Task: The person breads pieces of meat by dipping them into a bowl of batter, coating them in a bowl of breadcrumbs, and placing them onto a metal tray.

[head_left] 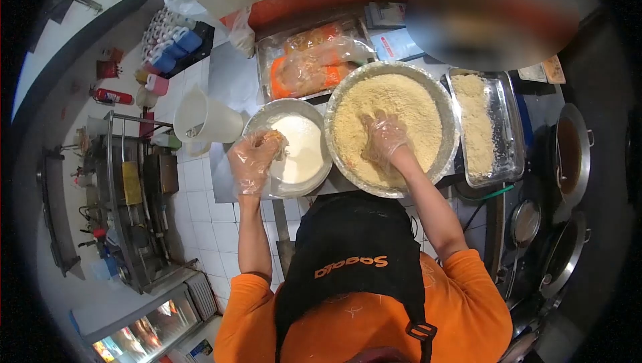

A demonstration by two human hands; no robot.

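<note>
My left hand [256, 161], in a clear plastic glove, is over the left edge of a metal bowl [314, 186] of white batter [294, 146]. Its fingers are curled together; an orange-brown bit shows at their tips, too small to name. My right hand [386, 137], also gloved, rests in the pale crumbs [418, 112] that fill a larger metal basin [449, 142]. The fingers there look spread and partly sunk in the crumbs, and I see nothing held in them.
Behind the bowls, a metal tray [262, 52] carries orange-printed plastic bags [311, 69]. A white plastic jug [207, 119] stands left of the batter. To the right are a glass-like tray [511, 142] with crumbs along one side and two large pans [570, 152], one holding brown liquid.
</note>
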